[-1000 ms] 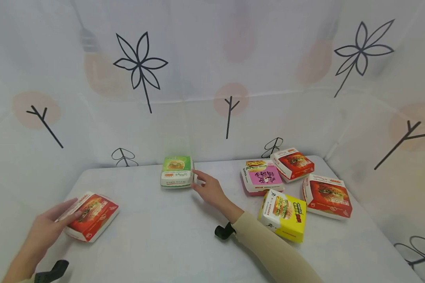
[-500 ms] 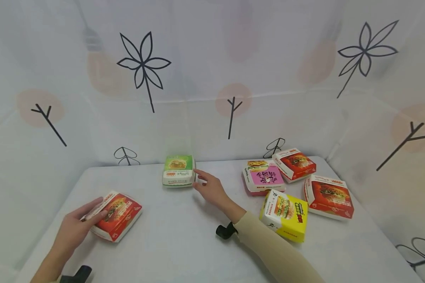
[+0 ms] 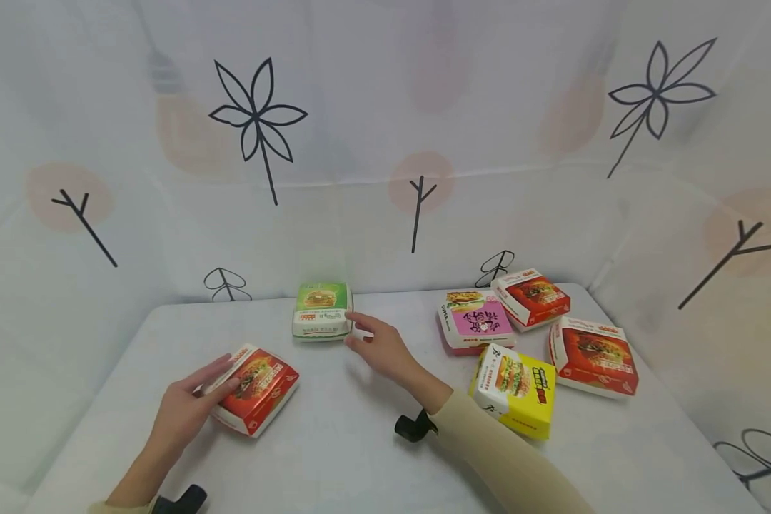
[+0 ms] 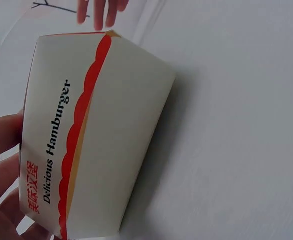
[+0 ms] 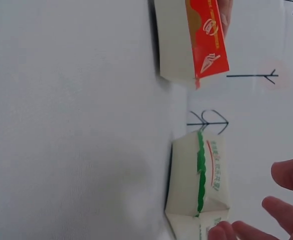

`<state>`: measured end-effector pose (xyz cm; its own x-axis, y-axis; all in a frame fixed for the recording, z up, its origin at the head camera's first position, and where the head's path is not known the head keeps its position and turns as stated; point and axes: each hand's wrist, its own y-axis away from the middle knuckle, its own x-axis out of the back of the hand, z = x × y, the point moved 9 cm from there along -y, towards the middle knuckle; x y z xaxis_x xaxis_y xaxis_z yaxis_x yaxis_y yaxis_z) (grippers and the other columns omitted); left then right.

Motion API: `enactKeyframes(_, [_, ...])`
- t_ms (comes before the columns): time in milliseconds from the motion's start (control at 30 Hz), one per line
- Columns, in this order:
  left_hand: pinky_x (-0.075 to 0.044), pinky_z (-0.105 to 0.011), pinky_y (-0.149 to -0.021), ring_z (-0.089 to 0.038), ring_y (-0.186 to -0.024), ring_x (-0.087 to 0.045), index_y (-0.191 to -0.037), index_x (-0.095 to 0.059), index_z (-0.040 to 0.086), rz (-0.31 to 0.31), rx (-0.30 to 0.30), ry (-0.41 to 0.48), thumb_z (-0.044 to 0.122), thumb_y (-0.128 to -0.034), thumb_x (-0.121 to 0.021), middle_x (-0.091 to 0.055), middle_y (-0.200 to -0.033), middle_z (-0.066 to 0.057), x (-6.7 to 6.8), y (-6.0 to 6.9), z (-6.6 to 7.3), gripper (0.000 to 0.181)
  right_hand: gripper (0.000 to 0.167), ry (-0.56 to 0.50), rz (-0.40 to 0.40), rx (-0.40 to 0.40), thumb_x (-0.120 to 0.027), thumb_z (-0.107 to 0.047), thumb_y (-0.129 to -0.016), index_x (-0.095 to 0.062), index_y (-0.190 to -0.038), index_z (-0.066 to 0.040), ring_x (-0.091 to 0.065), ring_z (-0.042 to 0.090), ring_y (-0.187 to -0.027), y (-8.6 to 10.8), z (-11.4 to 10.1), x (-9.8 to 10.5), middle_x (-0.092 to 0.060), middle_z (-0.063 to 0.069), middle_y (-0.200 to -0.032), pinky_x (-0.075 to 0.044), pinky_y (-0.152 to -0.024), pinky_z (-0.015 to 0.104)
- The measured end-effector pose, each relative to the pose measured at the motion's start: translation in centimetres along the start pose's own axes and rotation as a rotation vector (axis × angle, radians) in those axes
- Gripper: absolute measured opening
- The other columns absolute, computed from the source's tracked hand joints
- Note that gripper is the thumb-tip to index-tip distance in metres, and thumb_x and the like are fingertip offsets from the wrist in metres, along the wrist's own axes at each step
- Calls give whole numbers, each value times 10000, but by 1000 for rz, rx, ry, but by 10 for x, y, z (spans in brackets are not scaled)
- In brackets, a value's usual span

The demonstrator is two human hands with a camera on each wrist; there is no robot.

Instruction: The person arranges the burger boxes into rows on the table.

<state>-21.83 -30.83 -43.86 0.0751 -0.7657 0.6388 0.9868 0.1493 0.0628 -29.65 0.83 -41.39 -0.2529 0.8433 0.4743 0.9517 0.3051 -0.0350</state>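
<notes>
The left hand (image 3: 183,410) holds a red-and-white, squarish cardboard burger box (image 3: 257,389) by its left end, thumb over the printed top, toward the front left of the white desk (image 3: 334,442). That end grip probably suits light, folding card: it steadies the box while leaving the far end and most of the picture uncovered. Whether its base touches the desk I cannot tell. The right hand (image 3: 385,350) holds nothing — its thumb and fingers are parted in a relaxed spread at the right side of a green-and-white cardboard burger box (image 3: 321,314), which sits flat by the back edge. Fingertip contact is unclear; the pose looks like steadying or lining up that box. The right part of the desk carries a pink-and-white box (image 3: 478,321), a yellow-and-white box (image 3: 517,392) and two more red-and-white boxes, one at the rear (image 3: 532,296) and one nearer (image 3: 596,353) — set at differing angles, so their placing seems loose rather than measured.
</notes>
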Motion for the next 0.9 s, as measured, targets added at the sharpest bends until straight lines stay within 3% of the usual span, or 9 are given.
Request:
enactKeyframes(300, [-304,-602,-1109,-336,-1462,-282,-1428,-559,124,-24,-14,54,631,-851,-671,-463,-1519,-28,-27,2,18,776,469,-11,-53,58,-644,-226,-977,-544,-1435,-197,-540,281,-1279,10,-8,-11,-556,99,-1417,-476,-1022,412])
enactKeyframes(467, [-328,-596,-1097,-318,-1449,-318,-1400,-590,123,-19,-57,71,621,-848,-682,-484,-1503,-20,-41,3,29,749,461,6,-92,74,-641,-236,-983,-547,-1432,-182,-548,265,-1268,13,-8,-19,-564,99,-1406,-490,-1004,397])
enactKeyframes(700, [-328,-588,-1099,-318,-1435,-344,-1364,-621,110,-9,-115,112,530,-874,-713,-497,-1493,-23,-56,5,45,652,451,8,-152,72,-642,-281,-982,-568,-1416,-187,-569,230,-1249,18,-6,-28,-568,73,-1407,-512,-974,389])
enactKeyframes(900, [-344,-587,-1089,-314,-1423,-363,-1362,-625,116,-12,-141,92,547,-870,-708,-506,-1485,-31,-67,5,55,659,438,-7,-193,55,-658,-296,-968,-592,-1394,-217,-578,214,-1229,18,-3,-35,-600,49,-1362,-519,-963,380])
